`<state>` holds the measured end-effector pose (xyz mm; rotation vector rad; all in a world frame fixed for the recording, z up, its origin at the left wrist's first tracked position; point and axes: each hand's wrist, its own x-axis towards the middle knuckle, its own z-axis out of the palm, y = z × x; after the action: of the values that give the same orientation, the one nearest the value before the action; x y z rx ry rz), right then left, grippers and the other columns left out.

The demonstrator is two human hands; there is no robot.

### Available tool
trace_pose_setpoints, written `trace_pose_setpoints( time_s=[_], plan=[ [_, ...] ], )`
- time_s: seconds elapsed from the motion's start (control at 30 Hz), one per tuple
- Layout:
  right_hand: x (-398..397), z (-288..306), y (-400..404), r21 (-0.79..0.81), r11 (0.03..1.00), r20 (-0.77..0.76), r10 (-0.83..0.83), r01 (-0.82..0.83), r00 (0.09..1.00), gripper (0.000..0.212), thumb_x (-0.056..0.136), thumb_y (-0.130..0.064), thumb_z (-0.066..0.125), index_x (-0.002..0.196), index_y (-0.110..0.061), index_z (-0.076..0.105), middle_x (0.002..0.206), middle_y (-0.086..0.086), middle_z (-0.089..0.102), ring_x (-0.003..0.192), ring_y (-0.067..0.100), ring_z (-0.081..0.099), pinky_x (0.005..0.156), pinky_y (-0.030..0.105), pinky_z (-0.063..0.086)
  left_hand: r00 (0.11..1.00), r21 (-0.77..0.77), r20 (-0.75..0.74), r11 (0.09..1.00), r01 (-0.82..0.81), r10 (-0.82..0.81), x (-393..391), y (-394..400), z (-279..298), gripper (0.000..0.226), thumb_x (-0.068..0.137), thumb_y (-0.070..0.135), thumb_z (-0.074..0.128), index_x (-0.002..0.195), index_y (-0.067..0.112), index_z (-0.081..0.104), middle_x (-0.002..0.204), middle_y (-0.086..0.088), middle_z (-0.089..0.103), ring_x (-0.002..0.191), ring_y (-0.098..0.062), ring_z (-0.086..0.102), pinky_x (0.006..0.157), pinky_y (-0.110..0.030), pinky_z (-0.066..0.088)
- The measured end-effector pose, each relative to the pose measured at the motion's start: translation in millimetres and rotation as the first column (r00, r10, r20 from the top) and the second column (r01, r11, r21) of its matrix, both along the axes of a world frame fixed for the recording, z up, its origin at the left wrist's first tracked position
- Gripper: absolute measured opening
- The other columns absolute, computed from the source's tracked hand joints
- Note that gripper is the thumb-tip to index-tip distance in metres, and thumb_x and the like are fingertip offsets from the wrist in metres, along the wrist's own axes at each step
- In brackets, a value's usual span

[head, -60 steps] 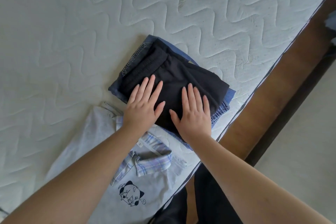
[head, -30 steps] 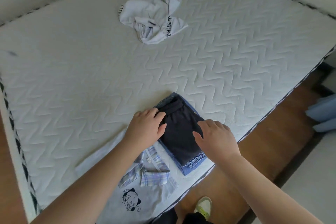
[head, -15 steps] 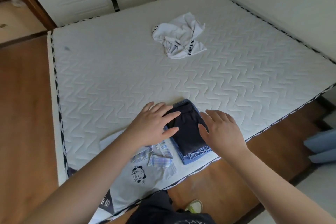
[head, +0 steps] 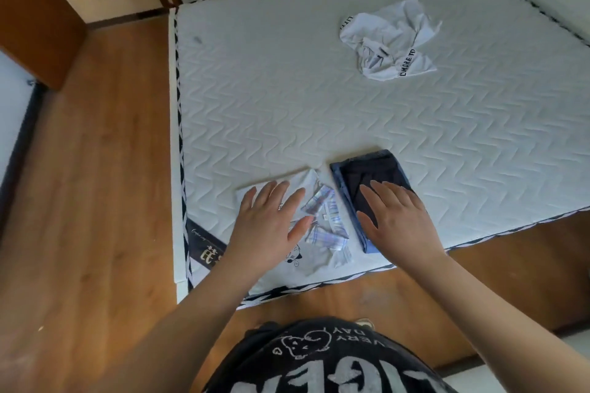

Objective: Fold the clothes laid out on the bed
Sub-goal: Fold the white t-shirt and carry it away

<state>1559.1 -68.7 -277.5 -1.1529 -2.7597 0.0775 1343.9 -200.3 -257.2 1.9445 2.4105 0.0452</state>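
A folded black garment (head: 373, 176) lies on top of folded blue jeans (head: 340, 183) near the bed's front edge. My right hand (head: 396, 217) is above this stack with straight, spread fingers and holds nothing. To the left lies a folded light grey shirt with a plaid collar (head: 325, 217) and a small cartoon print. My left hand (head: 271, 220) is over that shirt, fingers spread, holding nothing. A crumpled white T-shirt with black lettering (head: 391, 41) lies unfolded far back on the white quilted mattress (head: 287, 105).
Wooden floor (head: 95, 169) runs along the bed's left side and in front of it. A brown wooden door or cabinet panel (head: 35, 9) stands at the far left. White wall panels line the head of the bed. My black printed shirt (head: 319, 360) fills the bottom.
My view has risen and pulled back, showing the whole bed. Both hands have left the black and denim stack; my left hand has shifted left over the grey shirt.
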Motion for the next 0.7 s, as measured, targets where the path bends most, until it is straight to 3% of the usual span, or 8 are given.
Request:
trace_pose_setpoints(
  time_s=[0.2,0.33,0.4,0.5,0.57,0.7],
  plan=[
    [-47.7,-10.6,-57.0,-0.057,0.997,0.024,0.048,-0.046,0.999,0.059,0.094,-0.047,0.035,0.134,-0.009,0.056,0.134,0.013,0.058,0.124,0.033,0.054,0.103,0.046,0.043,0.999,-0.029,0.052,1.0,-0.004,0.006,-52.9,-80.1,-6.1,0.06,0.096,0.058,0.029,0.144,0.026,0.047,0.145,-0.005,0.051,0.135,-0.028,0.046,0.111,-0.052,0.035],
    [-94.5,-21.8,-101.3,-0.107,0.991,0.043,0.084,-0.079,0.995,0.06,0.095,-0.048,0.034,0.138,-0.01,0.052,0.139,0.014,0.054,0.128,0.035,0.05,0.105,0.048,0.041,0.995,-0.159,0.095,0.987,0.004,0.011,-90.6,-138.6,-24.7,0.065,0.096,0.063,0.027,0.154,0.034,0.025,0.157,0.001,0.034,0.147,-0.023,0.026,0.12,-0.049,0.016],
    [-117.3,-28.9,-124.1,-0.137,0.986,0.065,0.109,-0.1,0.992,0.06,0.095,-0.047,0.034,0.139,-0.011,0.051,0.141,0.013,0.052,0.13,0.034,0.048,0.107,0.048,0.038,0.991,-0.211,0.114,0.977,-0.04,0.065,-107.5,-166.4,-34.0,0.066,0.095,0.065,0.018,0.155,0.038,0.013,0.162,0.003,0.023,0.151,-0.02,0.014,0.121,-0.044,0.004],
    [-146.1,-36.5,-154.1,-0.178,0.975,0.086,0.151,-0.134,0.985,0.06,0.095,-0.049,0.033,0.141,-0.014,0.05,0.145,0.011,0.049,0.133,0.032,0.045,0.11,0.047,0.035,0.971,-0.23,0.162,0.963,-0.138,0.178,-130.2,-199.9,-37.2,0.067,0.092,0.066,0.006,0.152,0.041,-0.009,0.165,0.005,0.006,0.152,-0.018,0.001,0.12,-0.04,-0.003],
    [-159.5,-37.6,-169.7,-0.198,0.965,0.091,0.196,-0.175,0.976,0.061,0.096,-0.051,0.033,0.142,-0.015,0.048,0.146,0.01,0.048,0.135,0.031,0.043,0.112,0.045,0.03,0.961,-0.233,0.179,0.958,-0.168,0.212,-138.1,-218.4,-36.6,0.066,0.095,0.065,0.011,0.151,0.041,-0.013,0.165,0.004,0.003,0.152,-0.02,-0.001,0.119,-0.04,-0.003],
    [-182.4,-39.2,-188.9,-0.227,0.933,0.097,0.306,-0.278,0.947,0.063,0.096,-0.054,0.03,0.143,-0.016,0.048,0.147,0.009,0.048,0.136,0.03,0.043,0.113,0.044,0.029,0.953,-0.207,0.12,0.946,-0.25,0.278,-149.4,-242.6,-43.0,0.067,0.097,0.065,0.015,0.153,0.04,-0.013,0.164,0.001,0.015,0.151,-0.023,0.011,0.12,-0.048,0.013]
  ],
)
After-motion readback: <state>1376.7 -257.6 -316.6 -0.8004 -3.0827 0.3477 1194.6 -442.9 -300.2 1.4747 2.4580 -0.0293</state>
